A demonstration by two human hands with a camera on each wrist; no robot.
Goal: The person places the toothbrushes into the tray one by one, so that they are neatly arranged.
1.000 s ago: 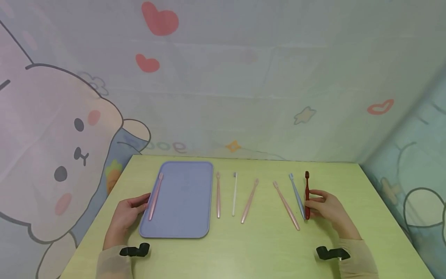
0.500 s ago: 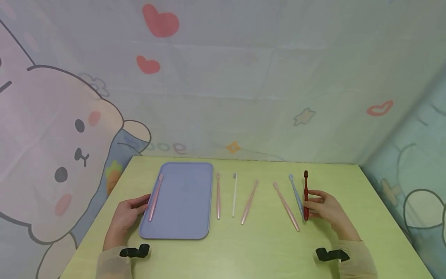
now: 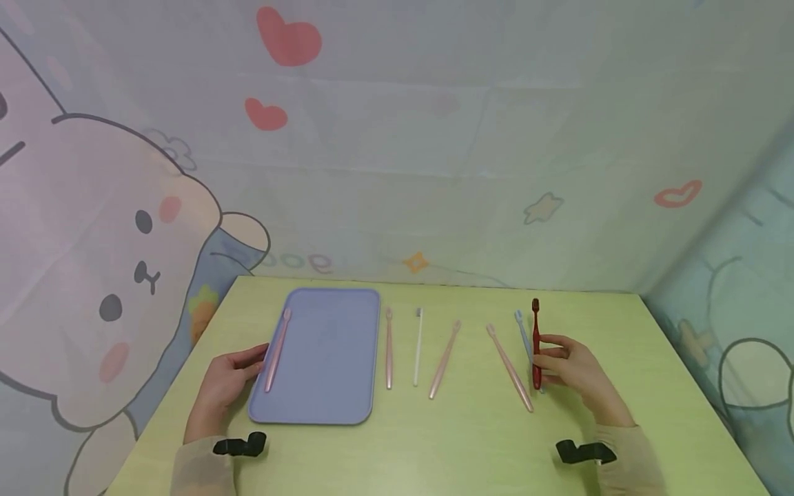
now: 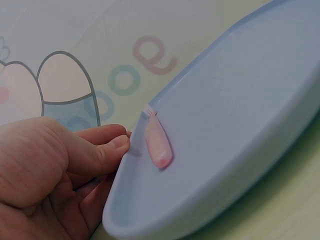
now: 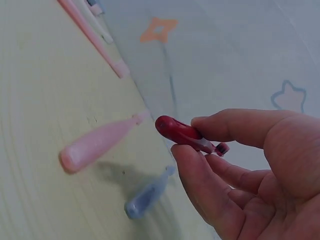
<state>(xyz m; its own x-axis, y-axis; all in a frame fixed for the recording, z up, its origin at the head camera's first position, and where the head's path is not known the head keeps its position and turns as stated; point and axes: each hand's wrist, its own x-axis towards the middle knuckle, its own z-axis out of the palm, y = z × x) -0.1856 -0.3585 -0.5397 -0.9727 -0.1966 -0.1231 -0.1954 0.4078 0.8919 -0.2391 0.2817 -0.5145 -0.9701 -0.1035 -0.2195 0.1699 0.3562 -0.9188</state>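
Fingers point(image 5: 230, 126) of the right hand point(image 3: 573, 368) pinch the red toothbrush point(image 5: 175, 130) by its handle, above the blue toothbrush point(image 5: 146, 199) at the right of the table point(image 3: 471, 448); a light, firm grip, clear of that neighbour, should serve best, while the left hand point(image 3: 225, 384), holding the left rim of the tray point(image 3: 329, 358), should prevent sliding.

Your right fingers point(image 5: 192, 180) hold the red toothbrush point(image 5: 175, 130) above the surface point(image 3: 471, 455), but the blue toothbrush point(image 5: 146, 196) lies just under them. To the left, one pink toothbrush point(image 3: 510, 368) is close by. Next comes a gap, wide near you and smaller at the back. Then three more brushes point(image 3: 418, 355) lie with thin gaps between. The tray point(image 3: 329, 358) has a raised rim, and your left fingers point(image 4: 100, 134) touch its left side. Its middle and right have room.
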